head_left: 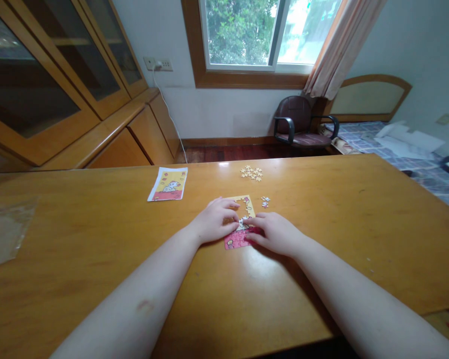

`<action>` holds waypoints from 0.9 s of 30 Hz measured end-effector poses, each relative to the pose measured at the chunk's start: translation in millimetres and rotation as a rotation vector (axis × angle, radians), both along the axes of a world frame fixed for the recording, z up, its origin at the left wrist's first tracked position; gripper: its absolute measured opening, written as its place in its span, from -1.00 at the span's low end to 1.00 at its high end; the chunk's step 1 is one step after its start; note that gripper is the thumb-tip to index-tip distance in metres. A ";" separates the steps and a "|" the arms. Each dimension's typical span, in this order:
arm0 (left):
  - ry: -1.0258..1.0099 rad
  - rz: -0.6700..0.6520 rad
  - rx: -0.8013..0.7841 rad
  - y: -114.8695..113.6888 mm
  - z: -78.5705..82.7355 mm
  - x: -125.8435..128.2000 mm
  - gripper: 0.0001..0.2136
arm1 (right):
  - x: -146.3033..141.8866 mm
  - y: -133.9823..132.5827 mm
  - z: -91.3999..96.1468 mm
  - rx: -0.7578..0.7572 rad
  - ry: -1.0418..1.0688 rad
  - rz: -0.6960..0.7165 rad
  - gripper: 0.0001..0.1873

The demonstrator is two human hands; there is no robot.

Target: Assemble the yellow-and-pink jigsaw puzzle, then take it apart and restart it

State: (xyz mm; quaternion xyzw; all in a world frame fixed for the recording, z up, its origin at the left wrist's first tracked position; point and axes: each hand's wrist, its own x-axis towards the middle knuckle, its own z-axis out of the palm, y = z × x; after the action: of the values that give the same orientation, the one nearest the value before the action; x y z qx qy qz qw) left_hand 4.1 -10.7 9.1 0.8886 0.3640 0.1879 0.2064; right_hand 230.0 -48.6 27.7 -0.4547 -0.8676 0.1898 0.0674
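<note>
A partly assembled jigsaw puzzle lies flat on the table, with a pink lower part and a yellow border around an open middle. My left hand rests over its left side, fingers curved and apart. From the right, my right hand reaches in with its index finger stretched onto the white-patterned pieces in the middle; its thumb is on the pink part. Neither hand visibly grips a piece. Just beyond my right hand sit a few loose white pieces. My hands hide parts of the puzzle.
A picture card with a white animal on yellow and pink lies to the left. Farther back is a pile of yellow puzzle pieces. A clear plastic bag lies on the table at far left. An armchair stands beyond.
</note>
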 end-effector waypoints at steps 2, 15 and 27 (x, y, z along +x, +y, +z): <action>0.003 0.004 -0.001 0.0 -0.2 -0.2 -0.88 | -0.1 -0.1 -0.3 -0.006 -0.003 -0.005 -0.59; 0.007 0.029 0.044 1.4 0.6 0.3 -0.84 | 0.4 -0.3 -0.4 0.024 -0.008 -0.018 -0.59; -0.015 0.056 0.098 2.7 0.2 0.1 -0.84 | 0.0 -0.5 -1.9 0.014 -0.009 -0.022 -0.57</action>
State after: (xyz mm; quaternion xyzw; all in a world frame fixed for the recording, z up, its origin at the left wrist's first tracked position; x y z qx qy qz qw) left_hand 4.2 -8.0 9.3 0.8857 0.3776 0.2177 0.1599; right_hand 230.0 -49.2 25.8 -0.4645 -0.8641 0.1811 0.0687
